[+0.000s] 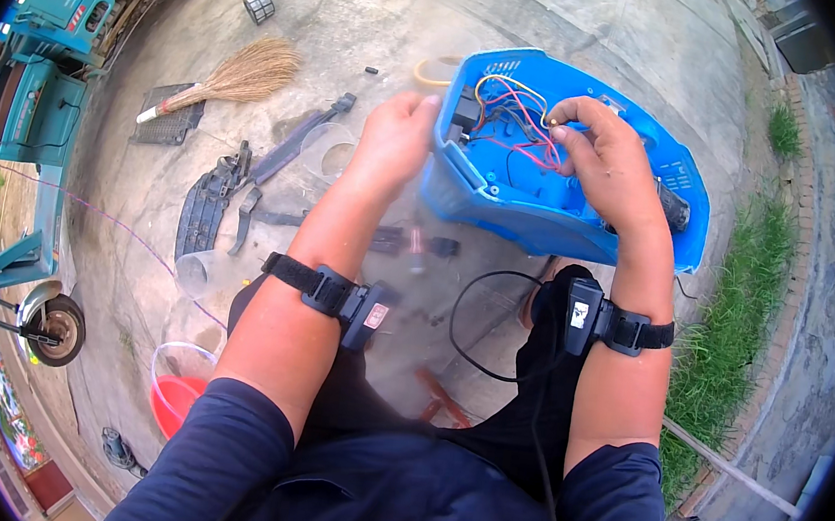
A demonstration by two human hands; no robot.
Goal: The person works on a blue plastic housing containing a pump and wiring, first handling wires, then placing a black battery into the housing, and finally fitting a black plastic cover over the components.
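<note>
A blue plastic housing (532, 221), hollow side up, is held in front of me, tilted. Inside it run thin red, yellow and black wires (520, 98), with a black block (466, 110) at the left wall and a dark cylindrical part (673, 206) at the right end. My left hand (396, 141) is closed at the housing's left edge, its thumb along the rim and the other fingers mostly out of sight. Over the cavity, my right hand (608, 160) pinches the wires between thumb and fingertips.
A straw broom (240, 73), black straps (294, 138) and a dark harness pad (210, 202) lie on the concrete at left. A red bucket (177, 403) stands by my left elbow. A teal three-wheeled vehicle (53, 75) stands far left; grass (732, 331) grows along the right.
</note>
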